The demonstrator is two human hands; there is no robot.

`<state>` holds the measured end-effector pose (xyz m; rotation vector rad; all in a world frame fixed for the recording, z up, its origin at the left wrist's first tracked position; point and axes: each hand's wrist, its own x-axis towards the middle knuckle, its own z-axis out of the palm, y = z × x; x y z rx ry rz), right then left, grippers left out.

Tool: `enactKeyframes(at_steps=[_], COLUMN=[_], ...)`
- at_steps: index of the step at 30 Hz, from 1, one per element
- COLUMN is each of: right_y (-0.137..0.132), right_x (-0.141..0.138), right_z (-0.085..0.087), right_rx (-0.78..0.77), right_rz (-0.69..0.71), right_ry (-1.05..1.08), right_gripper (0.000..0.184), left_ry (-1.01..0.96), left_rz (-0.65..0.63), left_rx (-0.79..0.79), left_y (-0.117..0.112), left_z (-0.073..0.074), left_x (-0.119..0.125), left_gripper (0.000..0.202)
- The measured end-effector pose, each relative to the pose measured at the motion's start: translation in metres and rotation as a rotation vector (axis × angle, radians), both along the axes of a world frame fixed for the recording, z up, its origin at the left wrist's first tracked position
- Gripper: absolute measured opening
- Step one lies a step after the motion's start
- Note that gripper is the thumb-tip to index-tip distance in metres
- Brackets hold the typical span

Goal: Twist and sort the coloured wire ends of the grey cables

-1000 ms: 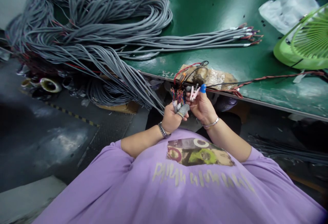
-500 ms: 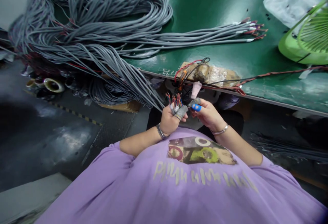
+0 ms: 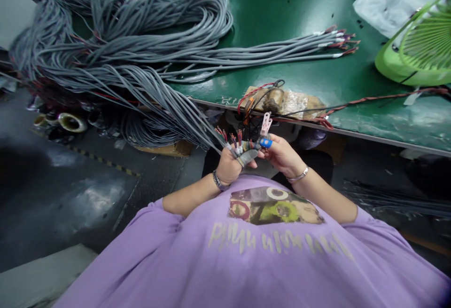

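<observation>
1. The left hand (image 3: 229, 167) is clenched around the end of a bundle of thin grey sheathed cables (image 3: 197, 127), just below the near edge of the glossy dark-green worktable (image 3: 282, 11). Its thumb wears a grey fabric finger cot (image 3: 248, 156).
2. The stripped red and multicoloured wire tips (image 3: 234, 138) fan up out of that fist, above the knuckles.
3. The right hand (image 3: 283, 156) pinches a small pink plastic clip (image 3: 266, 123) between forefinger and thumb. The thumb is capped by a blue rubber finger cot (image 3: 267, 143), and the clip stands upright above the fingertips.
4. The clip sits just beside the rightmost wire tips, and the two thumbs nearly meet. Whether the clip touches a wire, I cannot tell.
5. The work in hand looks like fine handling of the wire tips with the clip. A next move would call for a steady fist and a small, exact pinch on one thin wire.
6. A lime-green plastic fan (image 3: 419, 44) stands well apart on the table's right.
</observation>
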<state>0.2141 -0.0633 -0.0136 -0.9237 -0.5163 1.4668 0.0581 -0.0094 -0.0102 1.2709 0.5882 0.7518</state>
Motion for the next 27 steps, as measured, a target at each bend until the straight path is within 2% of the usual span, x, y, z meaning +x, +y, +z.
enactKeyframes(at_steps=[2, 6, 8, 10, 12, 14, 16, 21, 27], right_y=[0.001, 0.008, 0.012, 0.015, 0.017, 0.019, 0.022, 0.031, 0.034], right_x=[0.002, 0.011, 0.016, 0.017, 0.016, 0.013, 0.01, 0.005, 0.005], right_z=[-0.002, -0.002, 0.0, 0.003, 0.005, 0.004, 0.003, 0.009, 0.013], right_rx=[-0.01, -0.065, -0.074, -0.035, 0.03, 0.077, 0.087, -0.002, -0.071], right_rz=[-0.007, -0.061, -0.013, 0.026, -0.065, -0.247, -0.347, -0.165, -0.206], right_ry=[0.008, 0.131, 0.146, 0.07, -0.076, -0.223, -0.275, -0.016, 0.086], right_gripper=[0.039, 0.042, 0.047, 0.051, 0.05, 0.049, 0.052, 0.059, 0.056], left_ry=[-0.023, -0.046, -0.053, -0.063, -0.075, -0.081, -0.065, 0.005, 0.03], left_rz=[-0.011, 0.048, 0.052, 0.051, 0.054, 0.058, 0.053, 0.044, 0.064], left_rx=[-0.014, 0.012, 0.054, 0.096, 0.117, 0.116, 0.105, 0.07, 0.057], left_y=[0.001, 0.002, 0.001, 0.001, 0.001, 0.001, 0.001, 0.001, 0.0], left_z=[-0.001, -0.001, 0.0, 0.001, 0.003, 0.006, 0.01, 0.016, 0.014], left_x=[-0.001, -0.003, -0.002, 0.0, 0.003, 0.007, 0.01, 0.014, 0.013], left_gripper=[0.028, 0.03, 0.029, 0.029, 0.03, 0.03, 0.031, 0.033, 0.035])
